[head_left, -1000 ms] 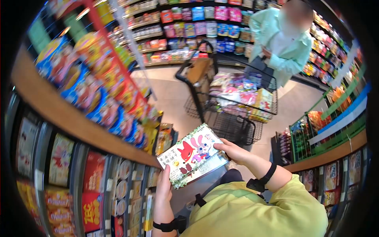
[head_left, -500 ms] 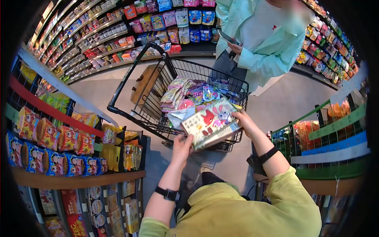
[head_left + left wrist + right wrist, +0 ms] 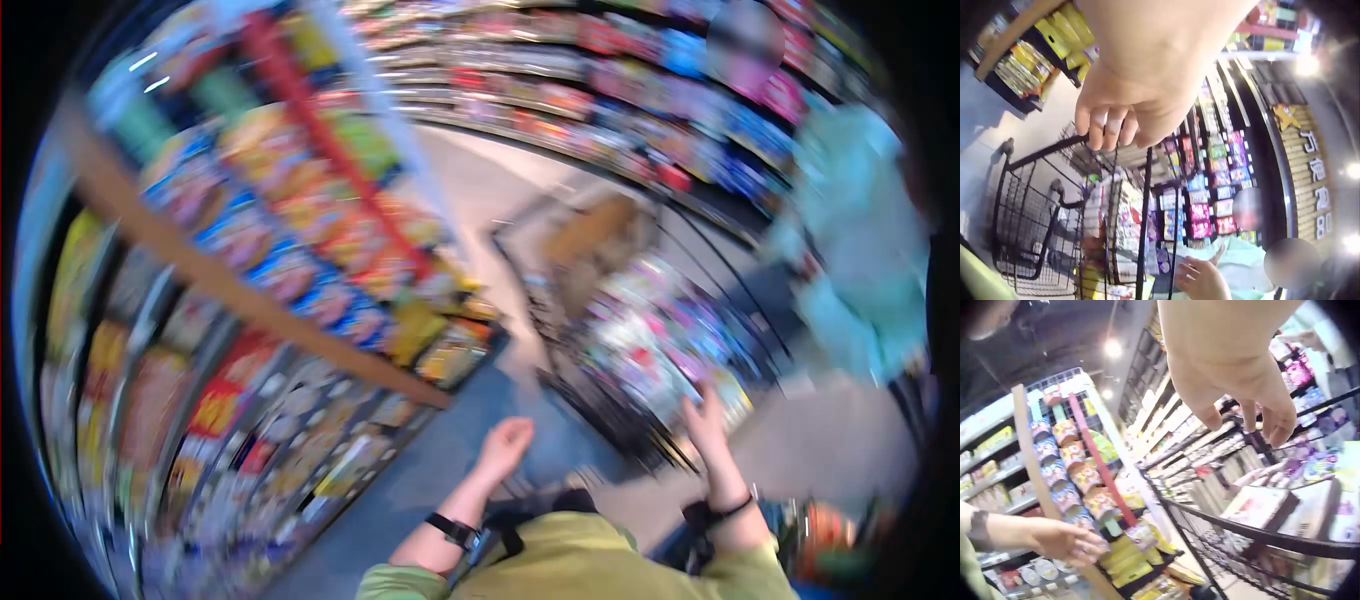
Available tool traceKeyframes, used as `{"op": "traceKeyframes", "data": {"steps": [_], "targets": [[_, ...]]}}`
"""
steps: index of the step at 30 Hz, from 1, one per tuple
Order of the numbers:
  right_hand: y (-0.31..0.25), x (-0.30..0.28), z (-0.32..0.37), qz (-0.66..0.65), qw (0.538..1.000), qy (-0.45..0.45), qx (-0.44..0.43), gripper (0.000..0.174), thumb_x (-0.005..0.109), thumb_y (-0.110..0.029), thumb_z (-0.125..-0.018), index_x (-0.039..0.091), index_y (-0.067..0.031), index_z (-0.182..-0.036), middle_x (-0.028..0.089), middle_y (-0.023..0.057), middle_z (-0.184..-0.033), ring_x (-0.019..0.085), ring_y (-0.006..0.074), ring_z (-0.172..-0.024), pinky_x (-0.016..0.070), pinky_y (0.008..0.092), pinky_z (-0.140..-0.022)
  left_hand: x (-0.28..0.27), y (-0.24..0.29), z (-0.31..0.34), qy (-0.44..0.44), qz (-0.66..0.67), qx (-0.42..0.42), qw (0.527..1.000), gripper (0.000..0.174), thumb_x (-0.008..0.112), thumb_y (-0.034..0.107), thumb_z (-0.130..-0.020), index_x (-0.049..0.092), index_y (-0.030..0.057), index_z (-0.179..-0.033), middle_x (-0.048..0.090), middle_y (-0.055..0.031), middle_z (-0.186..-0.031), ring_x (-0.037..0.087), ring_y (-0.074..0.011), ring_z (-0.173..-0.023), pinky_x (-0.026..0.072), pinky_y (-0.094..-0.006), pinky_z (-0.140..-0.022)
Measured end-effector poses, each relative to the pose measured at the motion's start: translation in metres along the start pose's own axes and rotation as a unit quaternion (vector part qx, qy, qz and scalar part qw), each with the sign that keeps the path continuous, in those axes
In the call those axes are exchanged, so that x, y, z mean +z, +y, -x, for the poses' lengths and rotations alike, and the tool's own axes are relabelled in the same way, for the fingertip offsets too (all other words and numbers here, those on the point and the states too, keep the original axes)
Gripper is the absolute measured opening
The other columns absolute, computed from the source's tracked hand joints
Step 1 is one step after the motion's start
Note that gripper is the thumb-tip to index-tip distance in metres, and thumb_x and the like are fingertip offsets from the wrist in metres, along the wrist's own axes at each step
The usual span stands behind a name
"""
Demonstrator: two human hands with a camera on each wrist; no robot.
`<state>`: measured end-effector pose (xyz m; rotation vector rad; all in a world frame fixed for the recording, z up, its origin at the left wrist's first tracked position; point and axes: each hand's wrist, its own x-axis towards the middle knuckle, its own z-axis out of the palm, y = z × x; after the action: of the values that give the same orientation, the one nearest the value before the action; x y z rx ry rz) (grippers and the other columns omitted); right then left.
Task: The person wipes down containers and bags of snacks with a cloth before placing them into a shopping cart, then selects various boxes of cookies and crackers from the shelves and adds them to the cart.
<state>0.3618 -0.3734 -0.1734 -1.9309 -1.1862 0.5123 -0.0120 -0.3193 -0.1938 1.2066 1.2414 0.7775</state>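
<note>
My left hand [image 3: 505, 447] hangs in front of my body with its fingers loosely bent and nothing in them. In the left wrist view its fingers overlap the rim of the black wire shopping cart [image 3: 1041, 152]. My right hand [image 3: 706, 418] is beside the cart's near side, its fingers relaxed. Seen from the right wrist, this hand [image 3: 1241, 387] hangs above the cart's load and grips nothing. Below it a white illustrated box [image 3: 1259, 507] lies inside the basket, next to another pale box [image 3: 1310, 509]. Motion blurs the cart's contents in the head view.
A person in a mint-green shirt [image 3: 860, 220] stands beyond the cart. On the left, a display of blue and red snack packs [image 3: 285, 275] sits above a wooden-edged shelf [image 3: 270, 315]. Curved shelves of packaged goods [image 3: 560, 100] line the back. Bright floor [image 3: 470, 165] shows between them.
Both hands held the illustrated box, first before my body, then over the cart. Now they have let go of it and stand apart, the left drawn back. The head view has swung left.
</note>
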Motion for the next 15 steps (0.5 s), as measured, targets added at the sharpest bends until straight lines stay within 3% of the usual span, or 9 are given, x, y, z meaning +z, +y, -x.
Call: {"op": "traceKeyframes", "data": {"steps": [1, 2, 3, 5, 6, 8, 10, 12, 15], "targets": [[-0.035, 0.008, 0.001, 0.009, 0.993, 0.016, -0.116, 0.04, 0.058, -0.014, -0.082, 0.051, -0.002, -0.12, 0.059, 0.014, -0.108, 0.058, 0.0209, -0.093, 0.048, 0.0347, -0.072, -0.026, -0.009, 0.015, 0.04, -0.041, -0.001, 0.998, 0.022, 0.063, 0.02, -0.088, 0.063, 0.0032, -0.102, 0.067, -0.0057, -0.095, 0.06, -0.0114, -0.092, 0.0474, -0.0276, -0.081], [-0.073, 0.015, -0.002, -0.032, 0.989, -0.059, -0.131, 0.033, 0.056, -0.011, -0.083, 0.054, -0.0028, -0.115, 0.059, 0.0103, -0.105, 0.056, 0.0188, -0.09, 0.0466, 0.0316, -0.072, -0.049, -0.015, 0.029, 0.078, -0.078, -0.011, 0.994, 0.021, 0.063, 0.021, -0.087, 0.064, 0.0033, -0.1, 0.067, -0.0054, -0.094, 0.06, -0.0114, -0.091, 0.0476, -0.0281, -0.081], [-0.138, 0.018, 0.006, -0.121, 0.978, -0.167, -0.016, 0.032, 0.056, -0.009, -0.083, 0.052, 0.0008, -0.114, 0.056, 0.0113, -0.11, 0.054, 0.0195, -0.095, 0.0457, 0.0306, -0.078, -0.071, -0.012, 0.045, 0.112, -0.074, -0.022, 0.991, 0.02, 0.062, 0.018, -0.088, 0.063, 0.0025, -0.1, 0.066, -0.0047, -0.092, 0.06, -0.0114, -0.089, 0.0474, -0.0275, -0.08], [-0.15, 0.078, 0.006, -0.148, 0.959, -0.226, -0.088, 0.025, 0.057, -0.003, -0.082, 0.056, -0.002, -0.107, 0.056, 0.007, -0.092, 0.053, 0.0135, -0.08, 0.0453, 0.0263, -0.068, -0.114, 0.007, 0.076, 0.189, -0.061, -0.022, 0.98, 0.018, 0.061, 0.015, -0.088, 0.062, 0.0017, -0.1, 0.065, -0.004, -0.09, 0.059, -0.0114, -0.087, 0.0473, -0.0268, -0.08], [-0.203, 0.088, 0.02, -0.123, 0.94, -0.254, -0.192, 0.024, 0.055, -0.004, -0.084, 0.056, -0.0024, -0.107, 0.059, 0.0026, -0.086, 0.052, 0.0092, -0.07, 0.0439, 0.0236, -0.06, -0.135, 0.014, 0.089, 0.217, -0.027, -0.013, 0.976, 0.018, 0.06, 0.015, -0.089, 0.061, 0.0012, -0.099, 0.065, -0.0044, -0.091, 0.06, -0.0115, -0.087, 0.0471, -0.0268, -0.081], [-0.253, 0.13, 0.041, -0.155, 0.901, -0.374, -0.157, 0.025, 0.058, -0.004, -0.082, 0.057, -0.0004, -0.106, 0.058, 0.007, -0.087, 0.056, 0.0137, -0.076, 0.0475, 0.0264, -0.064, -0.172, 0.029, 0.118, 0.264, 0.012, 0.007, 0.964, 0.017, 0.06, 0.015, -0.089, 0.061, 0.0008, -0.098, 0.065, -0.0048, -0.091, 0.06, -0.0115, -0.087, 0.0469, -0.0269, -0.081], [-0.308, 0.167, 0.068, -0.127, 0.854, -0.431, -0.262, 0.025, 0.059, -0.006, -0.082, 0.058, 0.0011, -0.106, 0.06, 0.0099, -0.091, 0.059, 0.0158, -0.078, 0.0492, 0.027, -0.065, -0.217, 0.046, 0.151, 0.298, 0.036, 0.061, 0.952, 0.016, 0.058, 0.014, -0.09, 0.06, 0.0003, -0.098, 0.065, -0.0052, -0.093, 0.06, -0.0122, -0.088, 0.0466, -0.0267, -0.082], [-0.363, 0.201, 0.099, -0.107, 0.817, -0.494, -0.278, 0.028, 0.061, -0.01, -0.082, 0.058, 0.0017, -0.107, 0.062, 0.0135, -0.097, 0.061, 0.0184, -0.082, 0.0498, 0.0291, -0.069, -0.265, 0.066, 0.19, 0.343, 0.049, 0.093, 0.933, 0.016, 0.058, 0.014, -0.09, 0.061, 0.0011, -0.099, 0.065, -0.0044, -0.094, 0.06, -0.0128, -0.09, 0.0463, -0.0264, -0.083], [-0.448, 0.249, 0.149, -0.108, 0.768, -0.489, -0.399, 0.031, 0.063, -0.014, -0.082, 0.058, 0.0001, -0.109, 0.062, 0.0153, -0.096, 0.062, 0.0223, -0.086, 0.0495, 0.0324, -0.072, -0.344, 0.08, 0.248, 0.401, 0.06, 0.12, 0.906, 0.016, 0.059, 0.016, -0.09, 0.061, 0.0025, -0.099, 0.065, -0.0044, -0.094, 0.06, -0.0122, -0.089, 0.0466, -0.0261, -0.082]]}}
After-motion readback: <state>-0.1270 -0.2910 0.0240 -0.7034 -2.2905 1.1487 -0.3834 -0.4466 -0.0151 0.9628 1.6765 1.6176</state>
